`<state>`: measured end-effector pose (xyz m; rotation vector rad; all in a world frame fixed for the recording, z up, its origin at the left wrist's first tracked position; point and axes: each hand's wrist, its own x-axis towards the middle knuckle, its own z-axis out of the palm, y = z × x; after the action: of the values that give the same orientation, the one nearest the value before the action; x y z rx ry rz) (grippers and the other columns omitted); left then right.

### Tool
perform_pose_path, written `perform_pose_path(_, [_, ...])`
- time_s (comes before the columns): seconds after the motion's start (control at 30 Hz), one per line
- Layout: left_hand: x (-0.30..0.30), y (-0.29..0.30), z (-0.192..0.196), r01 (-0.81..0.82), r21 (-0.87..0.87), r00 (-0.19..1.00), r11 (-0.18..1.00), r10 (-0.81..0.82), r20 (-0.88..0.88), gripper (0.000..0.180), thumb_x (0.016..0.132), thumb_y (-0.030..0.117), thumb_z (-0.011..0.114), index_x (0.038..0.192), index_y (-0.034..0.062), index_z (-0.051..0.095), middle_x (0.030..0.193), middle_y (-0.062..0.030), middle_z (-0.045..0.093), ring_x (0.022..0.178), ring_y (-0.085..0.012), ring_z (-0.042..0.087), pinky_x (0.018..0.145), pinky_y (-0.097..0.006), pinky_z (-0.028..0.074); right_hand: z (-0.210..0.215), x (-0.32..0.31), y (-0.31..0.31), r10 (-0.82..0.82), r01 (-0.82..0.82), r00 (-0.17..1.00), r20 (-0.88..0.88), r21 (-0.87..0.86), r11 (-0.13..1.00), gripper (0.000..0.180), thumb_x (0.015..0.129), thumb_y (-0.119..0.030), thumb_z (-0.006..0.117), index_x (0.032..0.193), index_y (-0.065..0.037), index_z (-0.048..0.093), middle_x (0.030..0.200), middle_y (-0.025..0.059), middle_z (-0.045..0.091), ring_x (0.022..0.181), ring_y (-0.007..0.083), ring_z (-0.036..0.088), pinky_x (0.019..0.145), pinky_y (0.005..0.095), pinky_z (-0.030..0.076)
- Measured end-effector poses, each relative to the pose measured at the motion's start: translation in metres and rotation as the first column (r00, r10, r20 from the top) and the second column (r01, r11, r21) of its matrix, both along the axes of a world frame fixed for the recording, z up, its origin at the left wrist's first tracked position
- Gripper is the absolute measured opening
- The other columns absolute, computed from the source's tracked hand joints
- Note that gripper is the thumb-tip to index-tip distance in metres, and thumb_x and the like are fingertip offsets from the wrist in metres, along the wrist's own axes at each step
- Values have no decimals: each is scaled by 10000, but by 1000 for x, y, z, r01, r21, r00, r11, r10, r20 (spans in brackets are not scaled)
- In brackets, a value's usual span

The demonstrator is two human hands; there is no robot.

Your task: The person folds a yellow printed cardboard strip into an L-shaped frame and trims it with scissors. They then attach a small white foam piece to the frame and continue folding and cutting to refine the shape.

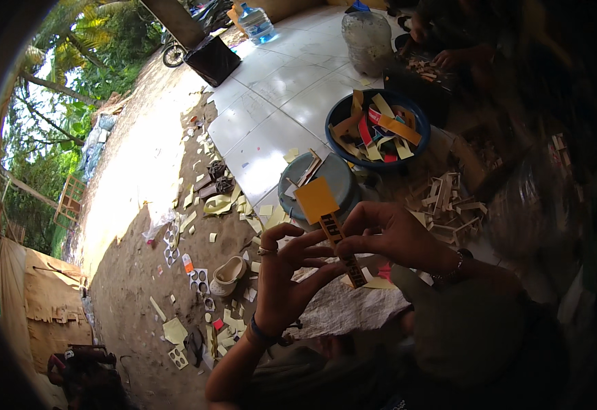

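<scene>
Holding: both hands pinch one long cardboard strip [343,249] at mid-frame, above the lap.
Left hand [286,273]: fingers curled narrow, tips on the strip's lower end; ring on one finger, dark band at the wrist.
Right hand [391,236]: fingers closed on the strip's middle from the right; bracelet at the wrist.
Strip look: narrow, orange-brown with dark block print, tilted, topped by a plain orange square tab [315,198].
Under hands: crumpled white cloth [350,307] across the knees.
Open room: bare dirt ground [134,273] to the left, dotted with pale yellow offcuts [175,331]; white tiled floor [271,89] open further up.
Close right: heap of small wooden sticks [449,201], crowding that side.
Behind strip: grey round tub [336,181], just beyond the tab.
Further: blue basin [339,113] holding yellow, orange and red strips.
Far: clear plastic jar [367,41]; blue water jug [256,22]; another person's hands [449,58] at a dark tray.
</scene>
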<state>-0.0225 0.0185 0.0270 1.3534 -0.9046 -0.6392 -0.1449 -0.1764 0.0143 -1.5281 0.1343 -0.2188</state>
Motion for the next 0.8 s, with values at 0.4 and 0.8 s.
perform_pose_path(0.4, [-6, -3, 9, 195, 149, 949, 969, -148, -277, 417, 965, 10, 703, 1326, -11, 494, 1114, -125, 728, 1107, -175, 693, 957, -314, 547, -7, 8, 3, -159, 156, 987, 15, 142, 978, 310, 917, -275, 817, 1009, -40, 637, 884, -1, 657, 816, 39, 626, 724, 219, 536])
perform_pose_path(0.8, [-5, -6, 4, -51, 55, 752, 997, 74, -655, 337, 942, 76, 762, 1167, 71, 512, 1082, -49, 688, 994, -134, 672, 873, -298, 556, -5, 9, -3, -423, 503, 792, 441, -79, 860, 234, 965, -255, 749, 1095, -73, 680, 962, 34, 716, 927, 127, 695, 806, 300, 549])
